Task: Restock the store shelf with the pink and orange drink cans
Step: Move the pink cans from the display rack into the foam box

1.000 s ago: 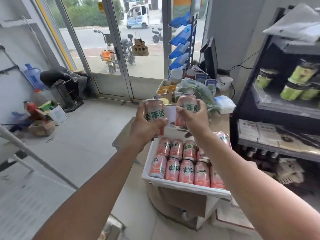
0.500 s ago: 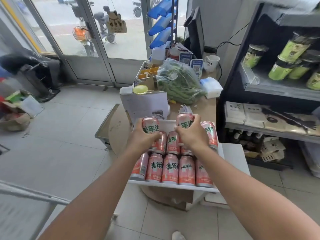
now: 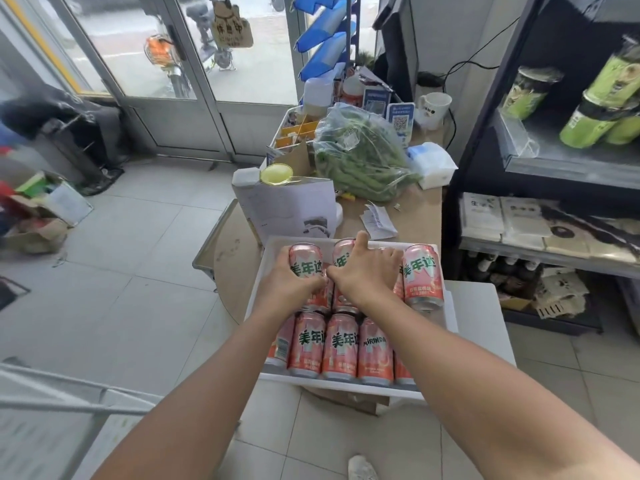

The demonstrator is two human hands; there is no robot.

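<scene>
A white tray (image 3: 449, 320) holds several pink and orange drink cans, with a front row (image 3: 341, 348) standing upright. My left hand (image 3: 287, 289) grips one can (image 3: 305, 263) at the tray's back left. Beside it, my right hand (image 3: 367, 275) is wrapped round another can (image 3: 343, 259), its fingers spread over the top. Both cans sit low, among the back row. One more can (image 3: 423, 275) stands free at the back right.
A dark store shelf (image 3: 485, 140) with green cups (image 3: 588, 123) rises at the right. Behind the tray is a counter (image 3: 415, 216) with a bag of green beans (image 3: 360, 161), papers and a white mug (image 3: 433, 109). Tiled floor and glass doors (image 3: 194, 64) lie to the left.
Both hands have come down from chest height with their cans, lowering them into the back of the tray. My view has tilted down toward the tray.
</scene>
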